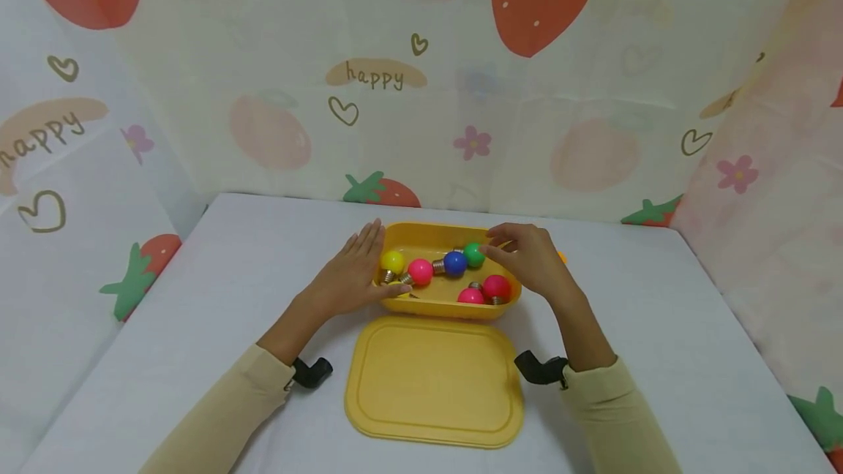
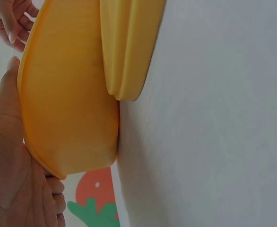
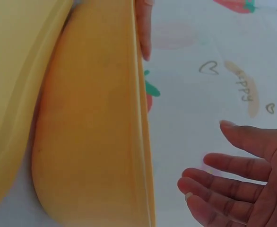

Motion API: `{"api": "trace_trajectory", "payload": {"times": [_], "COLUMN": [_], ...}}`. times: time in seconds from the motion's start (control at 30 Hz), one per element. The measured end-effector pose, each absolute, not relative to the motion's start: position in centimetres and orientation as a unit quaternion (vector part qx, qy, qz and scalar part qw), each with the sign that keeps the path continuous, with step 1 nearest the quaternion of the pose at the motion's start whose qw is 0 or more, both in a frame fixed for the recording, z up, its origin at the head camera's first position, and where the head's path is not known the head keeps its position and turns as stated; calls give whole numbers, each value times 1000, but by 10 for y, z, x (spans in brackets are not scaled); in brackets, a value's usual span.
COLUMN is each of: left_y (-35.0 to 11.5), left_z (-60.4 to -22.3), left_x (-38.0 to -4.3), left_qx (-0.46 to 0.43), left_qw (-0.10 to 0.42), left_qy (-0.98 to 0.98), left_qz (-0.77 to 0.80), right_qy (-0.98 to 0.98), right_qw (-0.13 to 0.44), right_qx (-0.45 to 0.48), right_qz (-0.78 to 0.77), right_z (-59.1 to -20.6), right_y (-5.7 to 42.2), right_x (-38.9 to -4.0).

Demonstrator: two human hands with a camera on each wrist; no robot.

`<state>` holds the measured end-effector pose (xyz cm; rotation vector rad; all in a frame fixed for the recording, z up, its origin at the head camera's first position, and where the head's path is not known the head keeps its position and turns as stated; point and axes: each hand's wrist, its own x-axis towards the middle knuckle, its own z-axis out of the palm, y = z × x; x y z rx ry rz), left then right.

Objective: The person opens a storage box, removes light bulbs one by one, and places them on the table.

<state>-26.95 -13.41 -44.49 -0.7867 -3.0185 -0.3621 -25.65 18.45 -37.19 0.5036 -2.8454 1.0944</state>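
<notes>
A yellow plastic box holds several small coloured light bulbs with screw bases. At its left end lie a yellow bulb and a pink bulb; a blue bulb and a green bulb are nearer the middle. Two more pinkish-red bulbs, one of them a red bulb, sit in the front right corner. My left hand rests against the box's left end, fingers straight, thumb over the near rim. Above the right end hovers my right hand, fingers loosely bent around nothing, as the right wrist view shows.
A flat yellow lid lies on the white table right in front of the box. Behind my right hand a bit of an orange thing peeks out. A patterned cloth hangs around the table's back and sides.
</notes>
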Motion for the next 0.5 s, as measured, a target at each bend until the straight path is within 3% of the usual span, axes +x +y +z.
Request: {"api": "trace_trajectory", "payload": {"times": [0.5], "left_y": [-135], "left_z": [-444], "left_x": [-270], "left_qx": [-252], "left_qw": [-8], "left_qy": [-960], "left_qz": [-120], "right_qy": [-911], "right_qw": [-13], "right_qx": [213], "right_qz": [353], "right_z": [-375], "right_y": [161], "right_x": [-250]}}
